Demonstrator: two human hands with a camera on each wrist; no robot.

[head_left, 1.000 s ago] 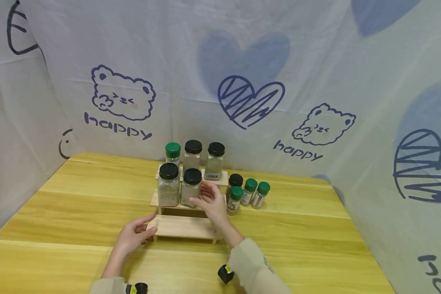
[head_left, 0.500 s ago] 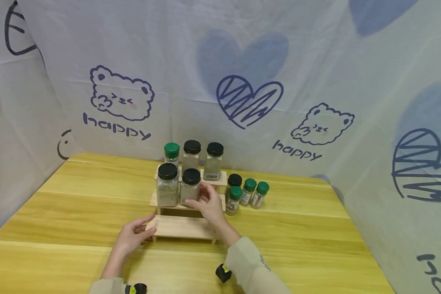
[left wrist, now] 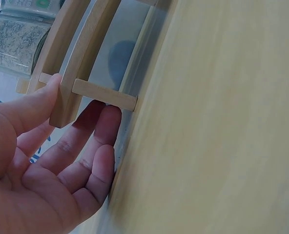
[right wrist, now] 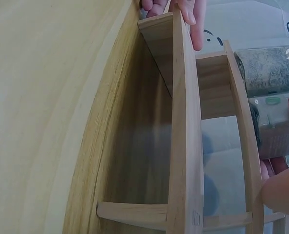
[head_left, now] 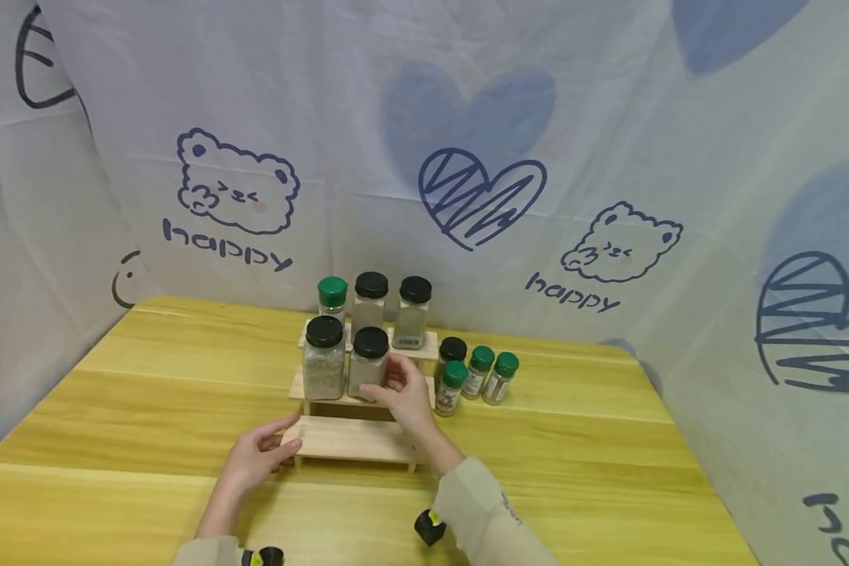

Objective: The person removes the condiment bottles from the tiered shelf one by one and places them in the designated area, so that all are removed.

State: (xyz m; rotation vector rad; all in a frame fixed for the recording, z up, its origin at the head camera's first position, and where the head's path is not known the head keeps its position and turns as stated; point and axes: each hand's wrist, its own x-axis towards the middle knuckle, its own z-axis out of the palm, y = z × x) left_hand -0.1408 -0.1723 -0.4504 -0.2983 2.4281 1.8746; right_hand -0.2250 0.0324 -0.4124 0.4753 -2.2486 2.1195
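A person's right hand (head_left: 412, 401) pinches a black-lidded jar (head_left: 367, 373), thumb in front and fingers at its side, on the middle tier of a wooden rack (head_left: 361, 440), as seen from the head. The jar stands upright beside a larger jar (head_left: 324, 369). The left hand (head_left: 252, 456) grips the left end of the lowest tier. Three jars (head_left: 410, 324) line the top tier; four bottles (head_left: 448, 399) stand on the table (head_left: 573, 464) right of the rack, before a printed sheet (head_left: 357, 196).

From the left wrist, the thumb presses the end of the shelf while the fingers curl below, by a leg of the rack.

From the right wrist, the jar sits at the frame's edge with the hand partly cut off; its fingers seem to touch the glass, though how firmly is hard to tell.
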